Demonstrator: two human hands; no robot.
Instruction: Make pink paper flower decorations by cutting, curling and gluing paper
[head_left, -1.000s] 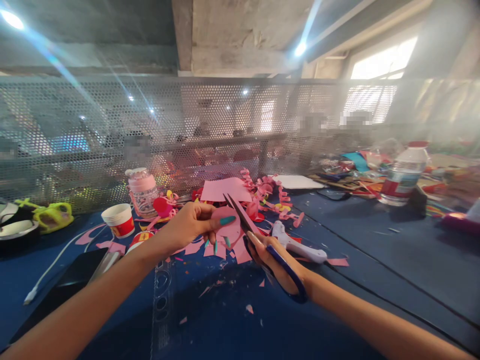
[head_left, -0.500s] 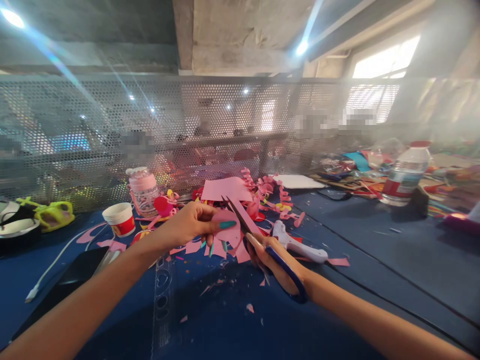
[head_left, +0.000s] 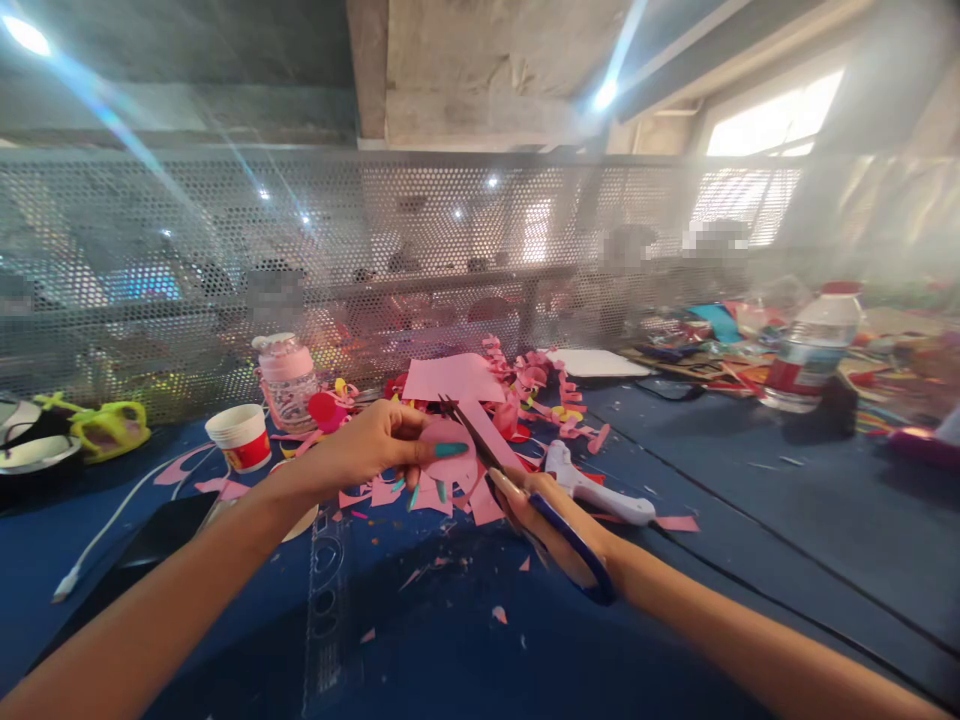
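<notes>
Between thumb and fingers, my left hand (head_left: 390, 445) pinches a rounded piece of pink paper (head_left: 457, 468). My right hand (head_left: 551, 515) is closed round the dark blue handles of a pair of scissors (head_left: 480, 437). Their blades point up and to the left, at the right edge of the paper; whether they touch it I cannot tell. Behind the hands lie a larger pink paper sheet (head_left: 450, 377) and a heap of curled pink strips (head_left: 532, 375). A white glue gun (head_left: 600, 490) rests just right of the scissors.
On the left stand a paper cup (head_left: 240, 440) and a pink-lidded bottle (head_left: 287, 385). A clear stencil ruler (head_left: 325, 610) lies in front, beside a black phone-like slab (head_left: 142, 555). A water bottle (head_left: 814, 350) stands at right. A perforated metal screen (head_left: 435, 230) closes the back.
My left hand has shifted slightly left with the pink paper, widening the gap to the scissors. My right hand and the scissors stay nearly in place.
</notes>
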